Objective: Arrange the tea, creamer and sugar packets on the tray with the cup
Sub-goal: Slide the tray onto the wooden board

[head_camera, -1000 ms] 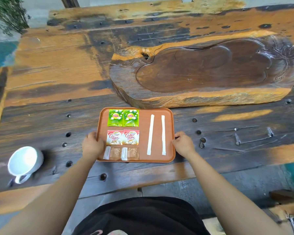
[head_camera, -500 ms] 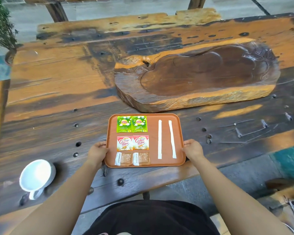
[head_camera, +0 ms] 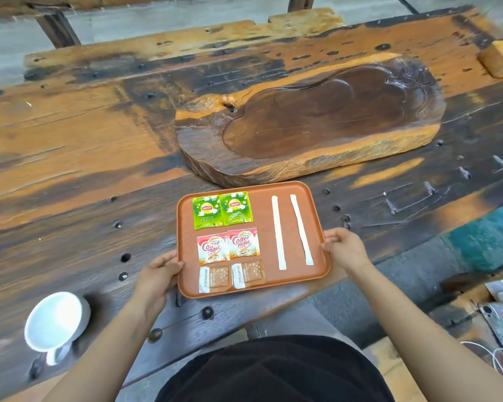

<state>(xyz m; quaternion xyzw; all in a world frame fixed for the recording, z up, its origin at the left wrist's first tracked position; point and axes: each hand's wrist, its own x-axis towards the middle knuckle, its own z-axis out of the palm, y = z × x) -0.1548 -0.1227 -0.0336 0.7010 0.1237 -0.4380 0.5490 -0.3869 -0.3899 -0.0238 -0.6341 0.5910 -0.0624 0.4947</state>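
bench fills frame | tray lower centre, left grip and right grip each clasping a side rim | cup lower left, off tray | packets in rows: keep tray level so none slide

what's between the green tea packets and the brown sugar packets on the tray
In the head view, the two Coffee mate creamer packets lie side by side between the green tea packets and the brown sugar packets on the tray.
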